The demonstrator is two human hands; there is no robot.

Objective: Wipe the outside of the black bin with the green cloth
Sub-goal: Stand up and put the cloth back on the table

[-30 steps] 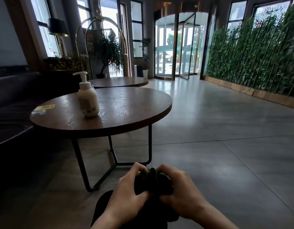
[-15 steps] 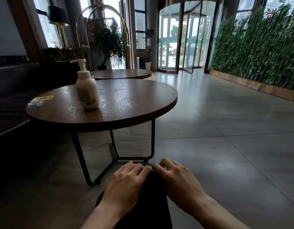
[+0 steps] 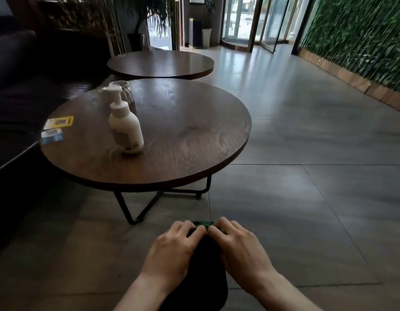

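Note:
The black bin (image 3: pixel 203 274) lies low in the middle of the view, between my forearms, only its dark side showing. A bunched green cloth (image 3: pixel 205 225) peeks out at its far end, under my fingertips. My left hand (image 3: pixel 174 248) presses on the cloth and bin from the left, fingers curled over. On the other side my right hand (image 3: pixel 239 245) mirrors it, fingertips meeting the left hand's over the cloth. Most of the cloth is hidden beneath both hands.
A round wooden table (image 3: pixel 194 153) on black metal legs stands just ahead, with a white pump bottle (image 3: pixel 126 127), a glass (image 3: pixel 125 88) and cards (image 3: pixel 57 126) on it. A second round table (image 3: pixel 161 63) sits behind. Dark sofa (image 3: pixel 12 90) left, plant wall (image 3: pixel 360 34) right, grey tiled floor.
The head view has risen and tilted down, showing the tabletop from above. My hands went from bunching the cloth to lying flatter over the bin, fingertips together.

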